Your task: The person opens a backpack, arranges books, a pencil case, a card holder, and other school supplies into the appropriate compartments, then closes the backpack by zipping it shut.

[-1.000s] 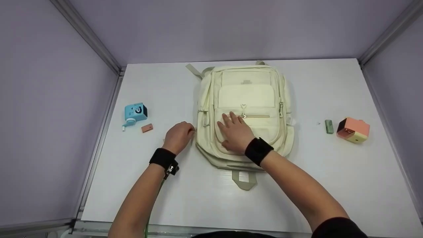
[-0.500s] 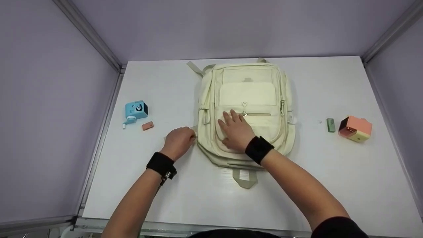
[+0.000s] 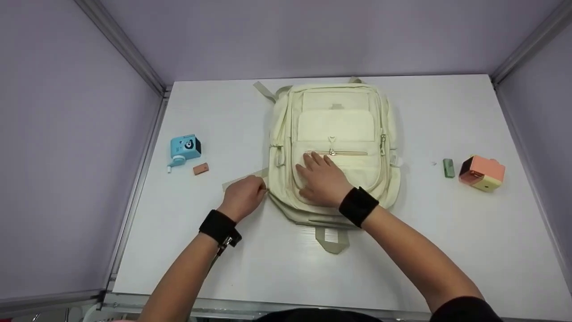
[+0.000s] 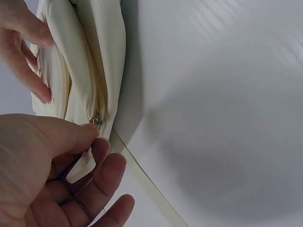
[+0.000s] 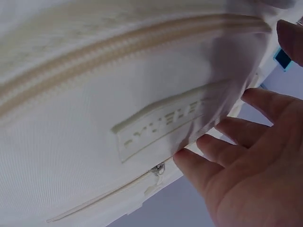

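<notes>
Cream backpack (image 3: 336,126) lies front-up on the worktop (image 3: 268,268); my right hand (image 3: 325,181), fingers spread, rests on it, probably steadying it, while my left hand (image 3: 243,195) pinches an edge zipper's pull tab (image 4: 81,167).

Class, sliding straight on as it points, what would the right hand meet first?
The right hand, resting on the backpack, would probably meet the short horizontal zipper first; whether they touch is unclear.
</notes>
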### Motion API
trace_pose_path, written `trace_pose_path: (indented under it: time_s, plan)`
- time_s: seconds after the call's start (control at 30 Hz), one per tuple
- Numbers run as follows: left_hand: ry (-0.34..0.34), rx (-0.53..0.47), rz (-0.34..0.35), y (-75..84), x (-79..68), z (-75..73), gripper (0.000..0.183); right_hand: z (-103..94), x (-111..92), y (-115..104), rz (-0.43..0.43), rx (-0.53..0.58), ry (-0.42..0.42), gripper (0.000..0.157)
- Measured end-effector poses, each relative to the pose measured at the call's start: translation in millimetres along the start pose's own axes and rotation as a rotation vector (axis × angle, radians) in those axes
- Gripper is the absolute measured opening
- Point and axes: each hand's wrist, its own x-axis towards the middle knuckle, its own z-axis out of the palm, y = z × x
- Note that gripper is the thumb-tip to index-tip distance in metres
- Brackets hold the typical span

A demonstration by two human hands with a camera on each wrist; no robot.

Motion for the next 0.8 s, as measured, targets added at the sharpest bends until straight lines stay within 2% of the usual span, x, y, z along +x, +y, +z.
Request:
trace_pose_path:
  time_s: [0.2,0.27,0.4,0.47,0.53,0.7,0.8]
  plan:
    - [0.021,-0.049,-0.027,-1.2,-4.4,2.0,0.011,10.0,-29.8,-16.3,-0.174,-0.027,0.226,0.034]
    - [0.035,-0.051,-0.027,-1.0,-5.1,2.6,0.011,16.7,-36.3,-18.0,-0.198,-0.036,0.284,0.030]
    - [0.040,-0.061,-0.039,0.6,-6.2,3.8,0.011,26.2,-41.2,-16.4,-0.191,-0.046,0.343,0.021]
    - [0.035,-0.070,-0.053,1.6,-6.7,4.4,0.011,27.9,-41.1,-15.7,-0.169,-0.032,0.353,0.015]
    - [0.028,-0.080,-0.067,2.6,-7.2,4.9,0.012,27.6,-40.4,-15.5,-0.135,0.002,0.342,0.017]
    - [0.028,-0.114,-0.093,5.3,-9.5,6.1,0.011,22.4,-37.4,-14.7,-0.045,0.077,0.272,0.019]
    - [0.034,-0.125,-0.083,7.4,-12.1,7.3,0.010,18.1,-36.3,-14.0,-0.027,0.103,0.245,0.015]
